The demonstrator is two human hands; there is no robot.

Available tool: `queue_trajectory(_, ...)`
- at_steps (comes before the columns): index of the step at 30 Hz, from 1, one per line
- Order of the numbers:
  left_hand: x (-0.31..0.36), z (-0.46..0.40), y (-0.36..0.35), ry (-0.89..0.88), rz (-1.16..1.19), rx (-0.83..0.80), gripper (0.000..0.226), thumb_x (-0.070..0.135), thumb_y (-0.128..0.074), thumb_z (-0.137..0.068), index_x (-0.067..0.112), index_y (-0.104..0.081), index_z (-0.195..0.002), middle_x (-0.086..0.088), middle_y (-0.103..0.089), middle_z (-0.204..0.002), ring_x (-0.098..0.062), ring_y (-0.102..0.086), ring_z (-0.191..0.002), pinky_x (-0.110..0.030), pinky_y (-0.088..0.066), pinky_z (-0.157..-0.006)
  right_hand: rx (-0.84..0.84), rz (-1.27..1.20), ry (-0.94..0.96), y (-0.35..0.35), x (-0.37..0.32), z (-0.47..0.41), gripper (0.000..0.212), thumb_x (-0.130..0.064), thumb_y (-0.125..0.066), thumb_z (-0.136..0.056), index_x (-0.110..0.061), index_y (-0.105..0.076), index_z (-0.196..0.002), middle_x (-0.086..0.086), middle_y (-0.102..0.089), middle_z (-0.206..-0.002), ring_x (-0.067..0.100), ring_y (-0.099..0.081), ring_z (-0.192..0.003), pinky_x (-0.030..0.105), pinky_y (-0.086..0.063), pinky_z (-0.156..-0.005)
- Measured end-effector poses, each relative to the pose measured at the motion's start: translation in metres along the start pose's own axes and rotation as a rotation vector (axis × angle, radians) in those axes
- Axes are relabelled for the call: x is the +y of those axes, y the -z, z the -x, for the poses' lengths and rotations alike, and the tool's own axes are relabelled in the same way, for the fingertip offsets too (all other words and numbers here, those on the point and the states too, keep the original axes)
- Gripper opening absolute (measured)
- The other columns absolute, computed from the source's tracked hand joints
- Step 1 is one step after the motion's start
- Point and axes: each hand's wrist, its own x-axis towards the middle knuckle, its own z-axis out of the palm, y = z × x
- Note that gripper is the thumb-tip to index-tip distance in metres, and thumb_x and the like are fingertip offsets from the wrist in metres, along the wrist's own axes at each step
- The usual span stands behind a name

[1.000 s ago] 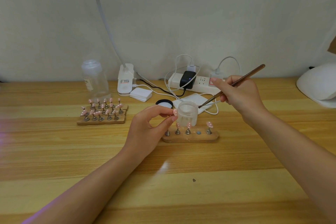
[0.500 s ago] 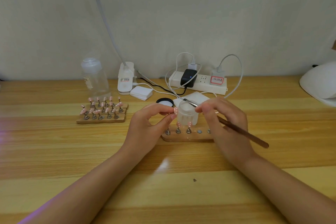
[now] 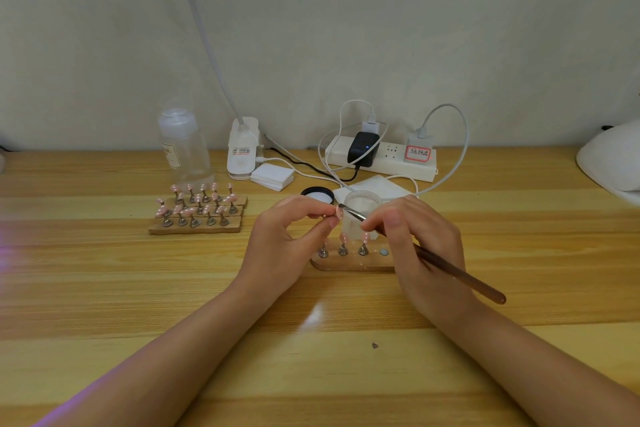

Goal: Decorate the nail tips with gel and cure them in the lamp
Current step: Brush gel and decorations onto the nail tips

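Both hands are working over the table: my left hand (image 3: pixel 294 236) is pinching a nail tip (image 3: pixel 338 215) just left of the brush (image 3: pixel 415 248) that my right hand (image 3: pixel 415 239) is gripping, bristles pointing left at it.

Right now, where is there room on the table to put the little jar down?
Bare wood lies in front of the small nail stand, between the two forearms, and left of the big nail stand. It is crowded behind the jar: the black lid, tissue, cables and power strip.
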Motion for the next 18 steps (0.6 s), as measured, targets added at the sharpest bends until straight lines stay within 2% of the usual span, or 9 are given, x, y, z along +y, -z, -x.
queue_trajectory(6,-0.0002,0.0003,0.0005,0.004,-0.002,0.001,0.02,0.001,-0.069,-0.076,0.018,-0.068,-0.087,0.007,-0.066,-0.085,-0.006,-0.059,-0.084,-0.01,-0.043,-0.079,0.004,0.013,-0.001,-0.0013,0.0008,0.0003,0.054,-0.038,-0.029,-0.1,-0.008,-0.065,-0.073,-0.001,-0.062,-0.069,0.011,-0.057,-0.069,0.033,-0.046,-0.064)
queue_trajectory(18,-0.0011,0.0001,0.0002,0.002,0.007,0.014,0.019,0.001,-0.069,-0.076,0.015,-0.069,-0.089,0.003,-0.067,-0.085,-0.007,-0.06,-0.083,-0.014,-0.046,-0.078,-0.008,-0.018,0.003,0.0011,-0.0015,0.0022,0.056,-0.037,-0.028,-0.1,-0.007,-0.065,-0.069,-0.001,-0.062,-0.065,0.011,-0.057,-0.066,0.031,-0.045,-0.065)
